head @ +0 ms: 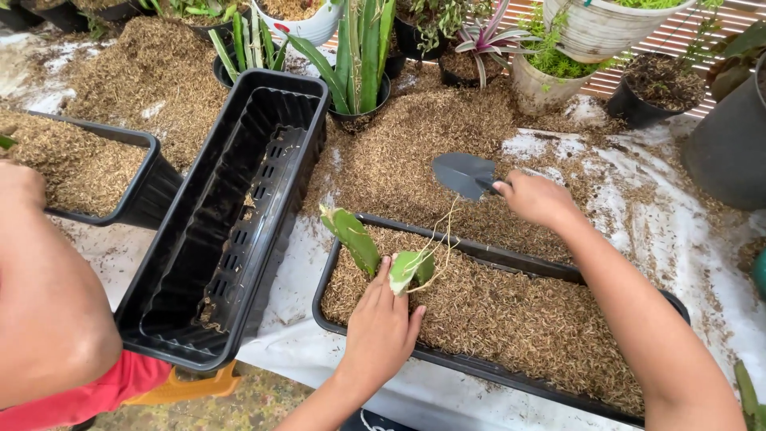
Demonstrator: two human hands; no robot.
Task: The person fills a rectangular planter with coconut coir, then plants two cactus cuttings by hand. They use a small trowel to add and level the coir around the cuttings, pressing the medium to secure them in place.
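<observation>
L hand (381, 331) pinching cactus cutting (411, 267) upright w/ roots down in husk planter (447, 363); R hand (536, 198) gripping trowel (464, 173) at 1 o'clock.

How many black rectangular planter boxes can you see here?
3. An empty planter tilted at centre-left; a husk-filled one in front, under the left hand; a third filled one at far left, partly cut off. Others may lie outside the frame.

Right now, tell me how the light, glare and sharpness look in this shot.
Head view: soft even daylight, shadows faint; the white sheet is bleached pale near the trowel; the left hand on the cutting and the right hand are sharp; edges bow slightly from the wide lens.
</observation>
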